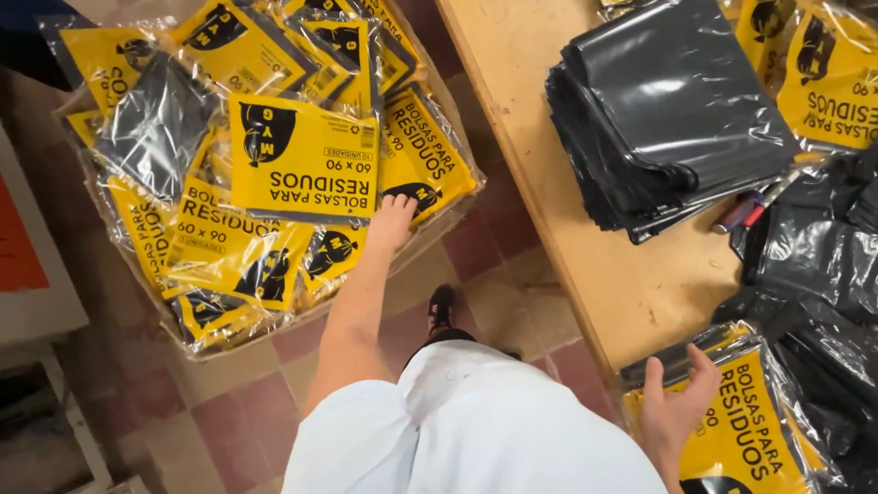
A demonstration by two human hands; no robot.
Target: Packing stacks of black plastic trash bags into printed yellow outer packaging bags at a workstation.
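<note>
Head cam, looking down. Left hand (393, 220) stretched out over big carton (430, 233) on tiled floor (229, 402), fingers (401, 198) pinching lower edge of a yellow-labelled pack (302, 169) of black bags in clear wrap, pack sitting on top of the heap, roughly mid-box. Grip partly hidden under pack edge, but looks closed on it. Rest of carton crammed w/ same packs (229, 247), overlapping at all angles, a few showing black plastic side up (155, 123)

Right hand (677, 402) low at frame bottom, palm down, fingers spread flat on another yellow-labelled pack (741, 430) lying at near end of wooden table (604, 265). Not curled round it, resting/pressing only, thumb toward table edge. Pack partly overhanging near-edge corner, can't tell how much

On table beyond: thick stack of folded black bags (668, 110), no wrap, edges fanned toward left. Just right of stack, red and blue pens or markers (745, 212), too small to tell which. Loose crumpled black bags (823, 274) along right side, touching the pack under right hand. More yellow packs (832, 78) top right corner

White garment (466, 430) filling bottom centre, black shoe (442, 306) on floor betw carton and table
</note>
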